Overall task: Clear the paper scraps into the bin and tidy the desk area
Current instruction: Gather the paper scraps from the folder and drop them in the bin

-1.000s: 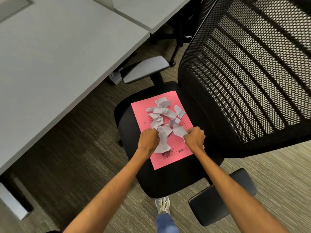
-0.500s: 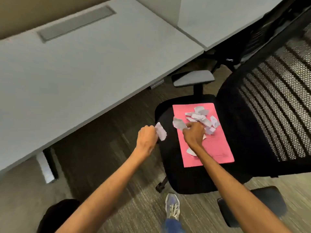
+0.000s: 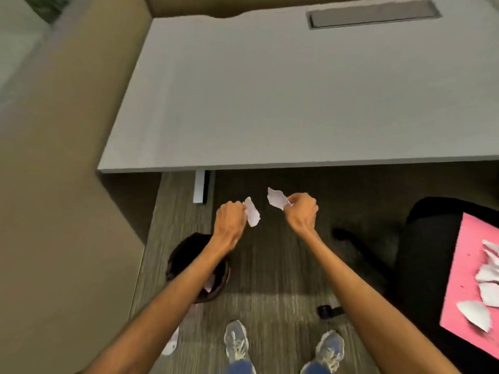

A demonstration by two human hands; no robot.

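My left hand (image 3: 231, 221) grips a white paper scrap (image 3: 252, 211) and my right hand (image 3: 301, 213) grips another white scrap (image 3: 276, 198). Both hands hang over the carpet in front of the desk edge. A dark round bin (image 3: 189, 255) stands on the floor below my left forearm, which hides part of it; a pale scrap shows inside it. At the right edge a pink folder (image 3: 464, 276) lies on the black chair seat (image 3: 424, 255) with several white scraps (image 3: 483, 290) on it. One scrap (image 3: 171, 344) lies on the floor near my left elbow.
A grey desk (image 3: 283, 98) fills the upper view, with a cable slot (image 3: 372, 13) at the back. A tan partition (image 3: 59, 184) walls the left side. A chair caster (image 3: 325, 311) sits on the carpet near my two shoes (image 3: 237, 341).
Both hands left the pink folder on the chair, each with a scrap, and swung left. The view turned left, bringing the bin into sight and pushing the chair to the right edge.
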